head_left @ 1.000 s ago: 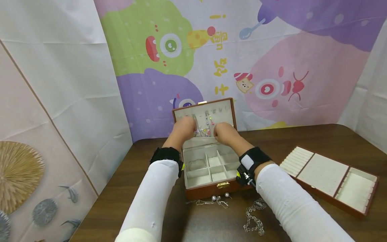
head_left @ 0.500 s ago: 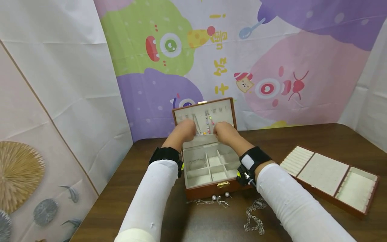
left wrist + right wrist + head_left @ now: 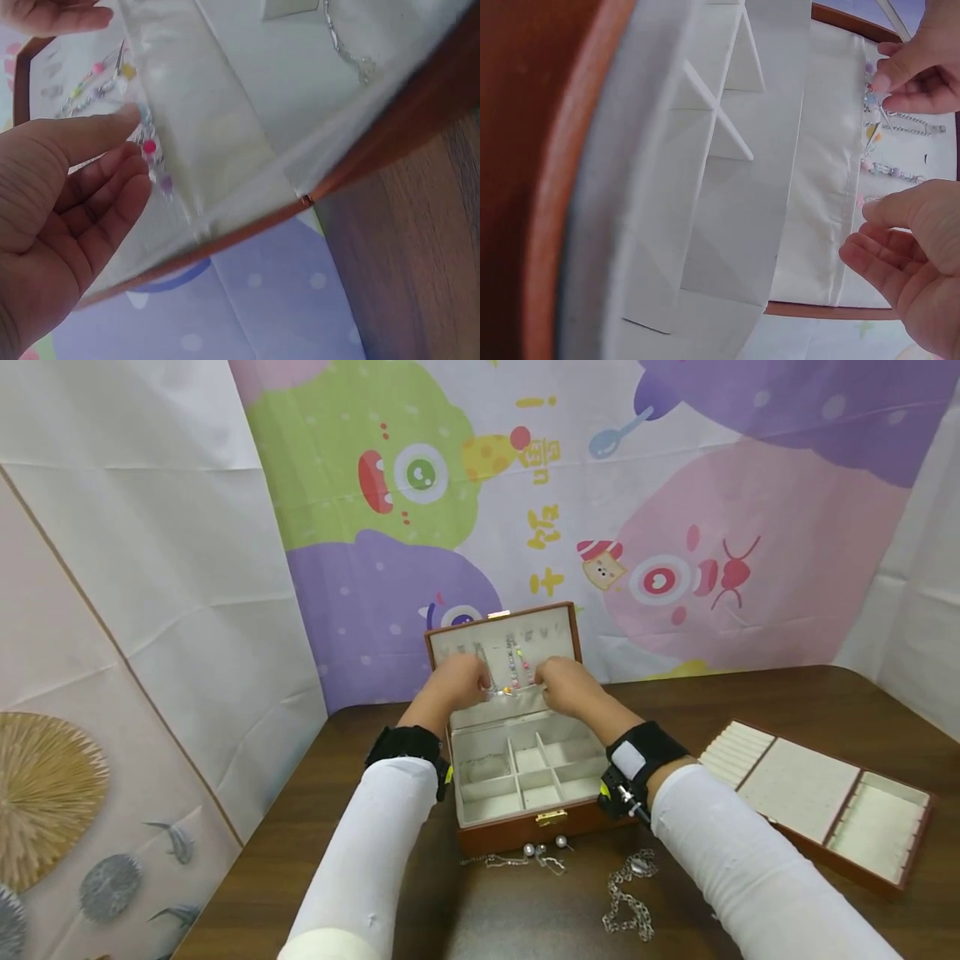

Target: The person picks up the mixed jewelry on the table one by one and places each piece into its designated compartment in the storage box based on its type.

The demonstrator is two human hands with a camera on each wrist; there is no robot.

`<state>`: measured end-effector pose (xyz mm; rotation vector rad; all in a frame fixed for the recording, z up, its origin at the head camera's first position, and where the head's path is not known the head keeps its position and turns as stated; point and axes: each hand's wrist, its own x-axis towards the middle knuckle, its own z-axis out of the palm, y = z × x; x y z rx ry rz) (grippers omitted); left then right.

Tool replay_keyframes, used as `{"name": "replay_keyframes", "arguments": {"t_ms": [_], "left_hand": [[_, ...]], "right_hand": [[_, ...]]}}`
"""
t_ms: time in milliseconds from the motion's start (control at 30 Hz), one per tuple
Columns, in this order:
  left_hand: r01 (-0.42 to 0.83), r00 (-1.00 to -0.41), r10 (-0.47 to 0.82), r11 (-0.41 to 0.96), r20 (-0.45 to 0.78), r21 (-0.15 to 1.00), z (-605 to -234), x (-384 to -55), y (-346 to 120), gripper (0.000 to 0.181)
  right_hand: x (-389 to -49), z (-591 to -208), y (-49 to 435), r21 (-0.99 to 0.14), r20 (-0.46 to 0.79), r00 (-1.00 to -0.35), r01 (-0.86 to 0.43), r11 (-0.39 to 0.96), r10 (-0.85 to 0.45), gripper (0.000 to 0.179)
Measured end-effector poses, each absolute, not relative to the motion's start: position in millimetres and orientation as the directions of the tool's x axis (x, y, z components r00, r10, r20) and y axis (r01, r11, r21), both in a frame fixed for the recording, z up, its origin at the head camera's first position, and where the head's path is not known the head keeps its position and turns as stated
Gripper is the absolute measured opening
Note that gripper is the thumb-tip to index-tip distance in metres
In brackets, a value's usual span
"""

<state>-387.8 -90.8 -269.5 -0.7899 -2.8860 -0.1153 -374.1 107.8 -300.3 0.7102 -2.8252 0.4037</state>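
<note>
A brown jewelry box (image 3: 517, 835) stands on the table with its cream-lined lid (image 3: 457, 639) raised. Colorful beaded chains (image 3: 513, 664) hang inside the lid. My left hand (image 3: 459, 683) is in front of the lid's left part. In the left wrist view it pinches a beaded chain (image 3: 149, 146) between thumb and fingers, near the lid's fabric pocket (image 3: 187, 112). My right hand (image 3: 566, 683) is at the lid's right side; in the right wrist view its thumb and fingers are slightly apart, close to a pink bead (image 3: 860, 200), holding nothing visible.
The box's divided compartments (image 3: 531, 760) lie below both hands; the left back one holds a fine chain. Pearl pieces (image 3: 529, 850) lie along the box's front, with a silver chain (image 3: 628, 906) to their right. A removable tray (image 3: 798, 781) sits on the right.
My right hand has shifted slightly right and up, away from the beads. My left hand still pinches the beaded chain, which hung higher between the hands a second ago.
</note>
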Motion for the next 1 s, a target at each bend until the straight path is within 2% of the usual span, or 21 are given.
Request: {"name": "replay_keyframes", "arguments": {"t_ms": [233,400,533,733,867,1000], "left_hand": [[0.458,-0.872,0.467,0.884,0.147,-0.095,-272,-396,-78,0.021],[0.413,-0.876,0.436,0.899,0.207,-0.148,-275,-398,-70,0.016],[0.457,-0.858,0.468,0.884,0.210,-0.105,-279,-398,-66,0.016],[0.489,-0.862,0.490,0.871,0.128,-0.043,-279,-402,-63,0.034],[0.494,-0.865,0.496,0.868,0.075,-0.046,-277,-401,-63,0.031],[0.525,-0.846,0.522,0.851,0.105,-0.001,-277,-394,-69,0.028]], "right_hand": [[-372,-302,110,-0.251,0.212,-0.879,-0.472,0.845,-0.428,0.025],[-373,-305,114,-0.238,0.221,-0.879,-0.468,0.851,-0.422,0.023],[-372,-304,120,-0.220,0.228,-0.871,-0.482,0.848,-0.435,0.022],[-361,-299,139,-0.205,0.267,-0.844,-0.522,0.828,-0.465,0.019],[-352,-301,152,-0.234,0.284,-0.843,-0.523,0.820,-0.457,0.019],[-339,-307,163,-0.259,0.319,-0.826,-0.547,0.796,-0.464,0.017]]}}
